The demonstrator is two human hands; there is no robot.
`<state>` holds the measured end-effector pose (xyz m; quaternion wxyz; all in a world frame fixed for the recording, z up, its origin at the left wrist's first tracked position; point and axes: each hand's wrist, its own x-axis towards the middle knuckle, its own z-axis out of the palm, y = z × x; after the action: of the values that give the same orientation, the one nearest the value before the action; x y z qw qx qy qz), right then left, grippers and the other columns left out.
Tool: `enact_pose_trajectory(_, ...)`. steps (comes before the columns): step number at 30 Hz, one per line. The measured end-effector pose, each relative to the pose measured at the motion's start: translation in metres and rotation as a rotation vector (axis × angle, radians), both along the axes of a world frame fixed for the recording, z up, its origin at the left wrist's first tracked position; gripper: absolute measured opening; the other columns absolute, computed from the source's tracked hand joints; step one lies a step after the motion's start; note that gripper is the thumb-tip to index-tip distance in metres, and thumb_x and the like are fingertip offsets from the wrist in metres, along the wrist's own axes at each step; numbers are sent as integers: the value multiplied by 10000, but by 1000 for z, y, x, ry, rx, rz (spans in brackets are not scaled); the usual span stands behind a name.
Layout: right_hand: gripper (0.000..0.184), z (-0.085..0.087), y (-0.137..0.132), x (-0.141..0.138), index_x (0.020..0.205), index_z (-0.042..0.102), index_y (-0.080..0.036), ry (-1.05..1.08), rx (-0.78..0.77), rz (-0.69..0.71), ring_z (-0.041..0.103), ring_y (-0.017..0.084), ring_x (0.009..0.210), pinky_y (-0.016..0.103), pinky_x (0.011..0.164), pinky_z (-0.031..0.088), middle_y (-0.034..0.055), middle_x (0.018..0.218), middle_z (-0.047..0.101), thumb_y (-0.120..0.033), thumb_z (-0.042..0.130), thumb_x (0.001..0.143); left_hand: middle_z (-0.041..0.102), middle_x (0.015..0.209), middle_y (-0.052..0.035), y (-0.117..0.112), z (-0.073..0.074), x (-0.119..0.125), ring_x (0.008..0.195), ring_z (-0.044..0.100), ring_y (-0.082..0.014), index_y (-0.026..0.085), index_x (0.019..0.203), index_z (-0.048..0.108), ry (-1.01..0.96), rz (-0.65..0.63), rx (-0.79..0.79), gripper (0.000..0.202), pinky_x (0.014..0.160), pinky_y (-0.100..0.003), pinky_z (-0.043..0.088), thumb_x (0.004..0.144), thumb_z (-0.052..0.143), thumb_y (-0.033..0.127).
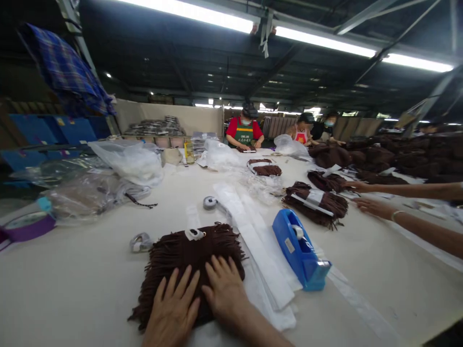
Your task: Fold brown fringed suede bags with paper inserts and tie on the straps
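A folded dark brown fringed textile [193, 248] lies on the white table in front of me, with a small white tag near its far edge. My left hand [176, 301] rests flat on its near left part, fingers spread. Beside it, my right hand [226, 286] presses flat on the near right part, fingers apart. White paper strips [258, 246] lie right of the textile and partly under it. A blue tape dispenser [300, 250] stands further right. Left of the textile sits a small clear-wrapped roll [141, 242], and a tape measure [210, 203] lies beyond it.
Clear plastic bags [94, 193] and a purple tape roll [31, 226] are at the left. A banded brown bundle [314, 202] lies beyond the dispenser. Another person's hands [376, 207] reach in from the right near brown piles [383, 156]. Across the table, a person in a green apron [245, 132] works.
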<state>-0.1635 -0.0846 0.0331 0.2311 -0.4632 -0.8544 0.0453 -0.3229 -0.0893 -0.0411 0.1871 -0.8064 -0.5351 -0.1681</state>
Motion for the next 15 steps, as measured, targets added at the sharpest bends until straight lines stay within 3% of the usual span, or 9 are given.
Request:
enact_pose_trajectory(3, 542, -28, 11, 22, 1338, 384, -113, -11, -166, -127, 327, 250, 1300, 438, 1066, 280, 134, 1403, 357, -444, 377, 908, 499, 1312, -37, 0, 6, -2, 1203, 414, -290, 276, 1291, 451, 61, -47, 105, 474, 997, -455, 222, 820, 420, 318)
enact_pose_trajectory(6, 485, -15, 11, 15, 1282, 459, -87, -22, -229, -144, 360, 284, 1276, 500, 1066, 239, 168, 1338, 445, -390, 392, 909, 522, 1286, -66, -2, 7, -5, 1192, 416, -313, 244, 1260, 495, 97, -73, 151, 470, 973, -467, 242, 798, 437, 306)
enact_pose_trajectory(9, 414, 3, 12, 5, 1268, 479, -165, 40, -103, -51, 322, 233, 1302, 489, 1099, 149, 96, 1336, 472, -366, 362, 926, 524, 1284, -63, -2, 4, -10, 1201, 400, -332, 265, 1245, 508, 140, -139, 153, 472, 962, -478, 251, 777, 463, 313)
enact_pose_trajectory(10, 444, 2, 14, 7, 1297, 446, -189, 64, -75, -31, 291, 220, 1319, 470, 1107, 140, 78, 1372, 428, -410, 366, 921, 520, 1287, -68, -1, 3, -11, 1201, 399, -333, 263, 1250, 503, 134, -134, 158, 478, 961, -479, 253, 777, 465, 316)
enact_pose_trajectory(13, 603, -14, 24, 24, 1325, 413, -134, 52, -179, -157, 293, 254, 1316, 454, 1090, 205, 143, 1400, 359, -537, 388, 877, 493, 1313, -79, 0, 5, -8, 1205, 406, -308, 242, 1292, 453, 96, -69, 177, 500, 980, -458, 249, 797, 453, 311)
enact_pose_trajectory(15, 611, -25, 31, 35, 1320, 421, -117, -10, -240, -172, 298, 270, 1312, 459, 1078, 232, 163, 1397, 351, -528, 413, 869, 474, 1333, -60, -2, 8, -2, 1219, 402, -286, 257, 1324, 402, 85, -41, 170, 522, 1000, -443, 245, 807, 454, 307)
